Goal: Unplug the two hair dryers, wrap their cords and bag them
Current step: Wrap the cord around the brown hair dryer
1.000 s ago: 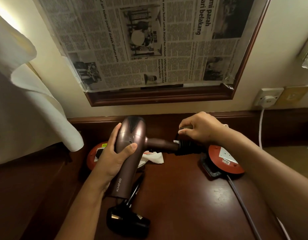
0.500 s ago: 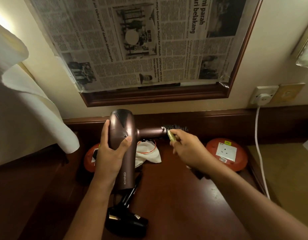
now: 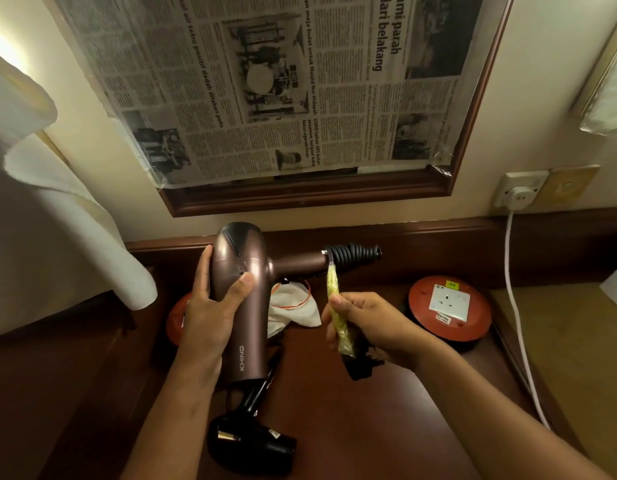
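My left hand [image 3: 210, 315] grips the barrel of a bronze hair dryer [image 3: 243, 296] held above the wooden table [image 3: 386, 420]. Its black cord [image 3: 353, 255] is coiled round the end of the handle. My right hand [image 3: 372, 327] holds the cord's loose end with a yellow-wrapped stretch [image 3: 336, 306] and the black plug [image 3: 360, 367] below my fist. A second, black hair dryer [image 3: 251, 441] lies on the table near the front. A white bag [image 3: 291, 306] with an orange drawstring lies crumpled behind the bronze dryer.
Two round red socket units sit on the table, one at the right [image 3: 449, 308] and one partly hidden at the left [image 3: 177, 318]. A white cable [image 3: 516, 306] runs down from a wall socket [image 3: 520, 192]. A newspaper-covered frame [image 3: 300, 98] hangs above. White cloth [image 3: 57, 216] drapes at the left.
My right hand has drawn back from the handle toward me, pulling the cord's yellow-wrapped end and plug down. The bronze dryer has stayed almost still in my left hand.
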`<state>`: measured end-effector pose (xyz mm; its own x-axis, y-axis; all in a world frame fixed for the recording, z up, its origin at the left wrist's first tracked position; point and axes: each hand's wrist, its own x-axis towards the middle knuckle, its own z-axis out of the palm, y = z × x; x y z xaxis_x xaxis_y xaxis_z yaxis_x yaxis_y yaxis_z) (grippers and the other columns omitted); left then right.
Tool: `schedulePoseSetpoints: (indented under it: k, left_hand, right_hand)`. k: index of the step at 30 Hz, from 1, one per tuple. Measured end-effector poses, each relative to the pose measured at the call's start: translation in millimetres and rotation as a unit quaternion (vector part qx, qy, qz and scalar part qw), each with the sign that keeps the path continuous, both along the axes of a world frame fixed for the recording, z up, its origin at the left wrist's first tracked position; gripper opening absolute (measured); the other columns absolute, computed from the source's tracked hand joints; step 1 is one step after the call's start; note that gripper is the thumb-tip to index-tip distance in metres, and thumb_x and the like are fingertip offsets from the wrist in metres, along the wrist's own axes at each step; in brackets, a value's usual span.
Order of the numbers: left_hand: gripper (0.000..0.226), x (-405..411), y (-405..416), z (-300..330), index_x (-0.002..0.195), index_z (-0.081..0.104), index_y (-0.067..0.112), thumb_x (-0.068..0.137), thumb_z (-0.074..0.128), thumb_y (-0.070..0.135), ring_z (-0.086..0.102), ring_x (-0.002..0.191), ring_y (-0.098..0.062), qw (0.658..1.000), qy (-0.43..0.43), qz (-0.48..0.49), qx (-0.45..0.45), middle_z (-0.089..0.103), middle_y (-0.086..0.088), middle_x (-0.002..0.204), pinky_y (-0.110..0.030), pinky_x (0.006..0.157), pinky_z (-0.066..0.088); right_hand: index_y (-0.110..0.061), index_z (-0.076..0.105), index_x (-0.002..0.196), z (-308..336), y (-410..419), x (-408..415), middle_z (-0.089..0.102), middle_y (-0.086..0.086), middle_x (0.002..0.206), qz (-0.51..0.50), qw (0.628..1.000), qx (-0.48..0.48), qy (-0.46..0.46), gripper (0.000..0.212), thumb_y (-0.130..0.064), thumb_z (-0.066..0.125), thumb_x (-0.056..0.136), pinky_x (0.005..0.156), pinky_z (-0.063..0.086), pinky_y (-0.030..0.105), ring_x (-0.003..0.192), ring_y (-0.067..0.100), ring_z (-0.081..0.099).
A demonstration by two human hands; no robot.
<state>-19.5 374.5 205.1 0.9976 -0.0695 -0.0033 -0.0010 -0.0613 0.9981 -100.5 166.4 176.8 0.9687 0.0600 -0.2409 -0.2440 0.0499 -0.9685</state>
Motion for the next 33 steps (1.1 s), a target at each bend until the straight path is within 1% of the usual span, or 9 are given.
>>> schedulePoseSetpoints:
  k: [5, 8, 12, 16, 18, 23, 27, 29, 33]
  left_hand:
    - [0.068, 4, 3, 0, 0.140, 0.036, 0.044, 0.083, 0.068, 0.024, 0.065, 0.091, -0.012, 0.999, 0.029, -0.005, -0.037, 0.058, 0.017, 0.106, -0.029, 0.072, 0.053]
    - [0.065, 3, 7, -2, 0.140, 0.035, 0.044, 0.086, 0.065, 0.025, 0.064, 0.090, -0.013, 0.998, 0.043, -0.015, -0.038, 0.059, 0.016, 0.103, -0.028, 0.071, 0.052]
    - [0.064, 6, 15, -5, 0.140, 0.034, 0.045, 0.085, 0.063, 0.028, 0.065, 0.083, -0.014, 0.996, 0.075, -0.034, -0.038, 0.061, 0.010, 0.107, -0.020, 0.054, 0.054]
    - [0.073, 8, 26, -5, 0.141, 0.034, 0.045, 0.075, 0.065, 0.036, 0.067, 0.081, -0.021, 0.990, 0.112, -0.071, -0.049, 0.062, -0.004, 0.116, -0.026, 0.054, 0.055]
    - [0.078, 10, 30, -6, 0.137, 0.037, 0.049, 0.069, 0.076, 0.039, 0.068, 0.078, -0.027, 0.984, 0.132, -0.101, -0.057, 0.064, -0.010, 0.116, -0.032, 0.057, 0.057]
    - [0.088, 15, 38, -6, 0.130, 0.041, 0.055, 0.055, 0.087, 0.041, 0.068, 0.076, -0.034, 0.969, 0.170, -0.158, -0.078, 0.065, -0.016, 0.116, -0.042, 0.062, 0.059]
    - [0.106, 14, 42, -13, 0.125, 0.045, 0.057, 0.031, 0.094, 0.048, 0.067, 0.072, -0.039, 0.954, 0.197, -0.197, -0.114, 0.068, -0.021, 0.109, -0.045, 0.058, 0.058]
    - [0.104, 15, 43, -21, 0.126, 0.045, 0.057, 0.034, 0.094, 0.048, 0.067, 0.074, -0.039, 0.947, 0.205, -0.219, -0.114, 0.068, -0.018, 0.110, -0.046, 0.060, 0.058]
    - [0.095, 19, 42, -36, 0.128, 0.043, 0.058, 0.048, 0.092, 0.043, 0.064, 0.077, -0.041, 0.931, 0.221, -0.258, -0.130, 0.061, -0.027, 0.114, -0.048, 0.067, 0.056]
  right_hand:
    - [0.000, 0.057, 0.111, -10, 2, 0, 0.061, 0.010, 0.084, 0.021, 0.997, 0.079, -0.012, 0.028, -0.020, 0.042, 0.098, 0.068, 0.049, 0.026, 0.075, 0.018, 0.059]
    - [-0.011, 0.062, 0.106, -15, 2, 2, 0.063, 0.010, 0.090, 0.024, 0.999, 0.005, -0.023, 0.021, -0.021, 0.046, 0.098, 0.077, 0.050, 0.032, 0.082, 0.021, 0.061]
    - [-0.009, 0.064, 0.099, -18, -4, 7, 0.069, 0.007, 0.087, 0.008, 0.995, -0.093, -0.022, 0.023, -0.029, 0.053, 0.094, 0.087, 0.052, 0.043, 0.087, 0.025, 0.065]
    - [-0.005, 0.065, 0.091, -16, -13, 10, 0.064, 0.015, 0.083, 0.035, 0.990, -0.139, -0.021, 0.044, -0.048, 0.056, 0.085, 0.078, 0.048, 0.041, 0.079, 0.024, 0.059]
    - [-0.003, 0.065, 0.091, -15, -19, 12, 0.063, 0.022, 0.086, 0.055, 0.986, -0.154, -0.021, 0.053, -0.054, 0.056, 0.081, 0.075, 0.044, 0.037, 0.078, 0.025, 0.056]
    - [-0.013, 0.064, 0.093, -11, -34, 14, 0.063, 0.003, 0.080, 0.119, 0.983, -0.142, -0.013, 0.030, -0.042, 0.060, 0.084, 0.061, 0.047, 0.023, 0.068, 0.011, 0.060]
    - [-0.015, 0.061, 0.095, -11, -53, 15, 0.062, 0.010, 0.087, 0.151, 0.979, -0.126, 0.059, 0.031, -0.041, 0.069, 0.079, 0.064, 0.053, 0.033, 0.076, 0.023, 0.063]
    - [-0.014, 0.061, 0.096, -9, -59, 14, 0.062, 0.014, 0.093, 0.176, 0.972, -0.127, 0.084, 0.032, -0.037, 0.072, 0.077, 0.066, 0.054, 0.039, 0.083, 0.032, 0.063]
    - [-0.005, 0.061, 0.099, -8, -68, 7, 0.065, 0.012, 0.094, 0.180, 0.973, -0.116, 0.090, 0.034, -0.025, 0.073, 0.075, 0.077, 0.056, 0.044, 0.088, 0.032, 0.066]
